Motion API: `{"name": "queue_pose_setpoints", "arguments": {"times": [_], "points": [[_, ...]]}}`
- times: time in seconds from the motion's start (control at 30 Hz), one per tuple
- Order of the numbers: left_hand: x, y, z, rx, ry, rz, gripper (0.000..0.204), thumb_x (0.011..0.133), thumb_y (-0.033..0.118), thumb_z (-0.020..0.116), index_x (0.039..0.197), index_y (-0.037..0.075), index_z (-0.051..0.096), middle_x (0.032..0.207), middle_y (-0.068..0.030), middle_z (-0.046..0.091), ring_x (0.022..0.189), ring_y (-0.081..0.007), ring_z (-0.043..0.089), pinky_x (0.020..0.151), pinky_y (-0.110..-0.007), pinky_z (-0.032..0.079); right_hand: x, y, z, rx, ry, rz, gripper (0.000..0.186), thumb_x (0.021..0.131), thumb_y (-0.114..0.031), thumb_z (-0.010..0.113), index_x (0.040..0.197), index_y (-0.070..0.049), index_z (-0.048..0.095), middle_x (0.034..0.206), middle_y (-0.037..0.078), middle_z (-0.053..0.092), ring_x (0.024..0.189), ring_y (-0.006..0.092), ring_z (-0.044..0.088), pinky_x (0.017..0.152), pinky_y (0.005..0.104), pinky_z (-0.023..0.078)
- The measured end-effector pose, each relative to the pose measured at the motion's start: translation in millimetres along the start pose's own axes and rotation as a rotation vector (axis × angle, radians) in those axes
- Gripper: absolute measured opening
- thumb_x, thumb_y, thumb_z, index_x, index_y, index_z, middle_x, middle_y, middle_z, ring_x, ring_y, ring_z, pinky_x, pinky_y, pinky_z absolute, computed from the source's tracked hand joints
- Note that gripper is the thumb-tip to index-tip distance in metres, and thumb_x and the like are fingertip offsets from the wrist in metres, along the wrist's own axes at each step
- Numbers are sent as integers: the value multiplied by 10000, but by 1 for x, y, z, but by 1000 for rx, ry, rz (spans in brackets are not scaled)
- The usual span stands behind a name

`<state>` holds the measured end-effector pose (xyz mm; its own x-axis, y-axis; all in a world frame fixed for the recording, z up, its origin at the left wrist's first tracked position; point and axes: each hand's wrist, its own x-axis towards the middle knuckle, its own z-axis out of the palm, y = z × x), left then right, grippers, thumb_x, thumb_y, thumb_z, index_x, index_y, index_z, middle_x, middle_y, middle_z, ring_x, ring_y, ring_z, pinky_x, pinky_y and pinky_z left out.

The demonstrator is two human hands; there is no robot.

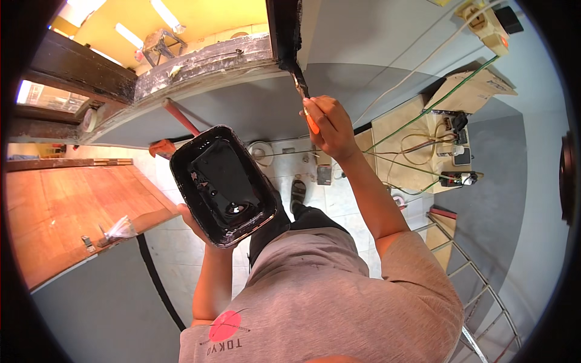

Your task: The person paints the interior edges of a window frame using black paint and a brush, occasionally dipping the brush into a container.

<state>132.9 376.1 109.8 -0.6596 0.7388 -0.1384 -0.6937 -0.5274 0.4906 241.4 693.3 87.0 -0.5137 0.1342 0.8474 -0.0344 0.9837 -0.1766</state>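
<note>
Left hand (195, 225): one, bare; near and left, partly hidden, most fingers out of sight. Left forearm (212, 275): bare, running far from the elbow side, little slant. Right hand (331, 124): one, bare; farther than the left, fingers curled together in a pinching grip. Right wrist (346, 153): nearly in line with the forearm. Right forearm (370, 193): bare, outstretched, slanting far and left.
</note>
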Motion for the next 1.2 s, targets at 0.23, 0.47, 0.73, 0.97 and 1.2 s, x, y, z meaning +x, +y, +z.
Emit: {"name": "queue_pose_setpoints", "arguments": {"times": [0.23, 0.47, 0.73, 0.97, 1.2], "points": [[-8, 9, 21, 72, -111, -55, 920, 980, 815, 482, 1618, 154, 429, 1615, -154, 472, 1395, -357, 562, 1090, -583, 557, 22, -27, -3, 59, 209, 17, 451, 816, 6, 838, 1242, 27, 691, 1124, 128, 651, 954, 326, 708, 818, 413, 628], [-12, 11, 26, 91, -39, -84, 1153, 849, 943, 499, 1672, 157, 315, 1568, -246, 500, 1320, -465, 609, 1057, -705, 530, 0, -66, 9, 245, 321, 502, 316, 889, -8, 827, 1185, 31, 725, 1028, 135, 699, 909, 276, 725, 778, 350, 609], [11, 33, 35, 13, -216, -196, 1028, 912, 862, 531, 1649, 162, 382, 1617, -174, 473, 1406, -390, 551, 1147, -637, 483, -13, -85, 9, 1325, 927, 1495, 214, 1018, -141, 754, 1145, 23, 701, 1026, 128, 762, 919, 223, 772, 954, 390, 663], [36, 59, 29, -2, -261, -172, 972, 943, 834, 518, 1646, 174, 395, 1613, -156, 482, 1416, -388, 540, 1153, -636, 474, 64, -120, -50, 1372, 661, 1282, 160, 1033, 28, 565, 1183, 17, 623, 1117, 181, 749, 953, 213, 747, 860, 357, 635], [62, 82, 9, 7, -252, -198, 1036, 898, 863, 547, 1644, 160, 392, 1570, -183, 525, 1349, -423, 590, 1082, -672, 511, 128, -132, -34, 347, 438, 708, 251, 1040, 40, 588, 1287, 27, 544, 1139, 146, 709, 884, 120, 657, 774, 264, 551]]}}
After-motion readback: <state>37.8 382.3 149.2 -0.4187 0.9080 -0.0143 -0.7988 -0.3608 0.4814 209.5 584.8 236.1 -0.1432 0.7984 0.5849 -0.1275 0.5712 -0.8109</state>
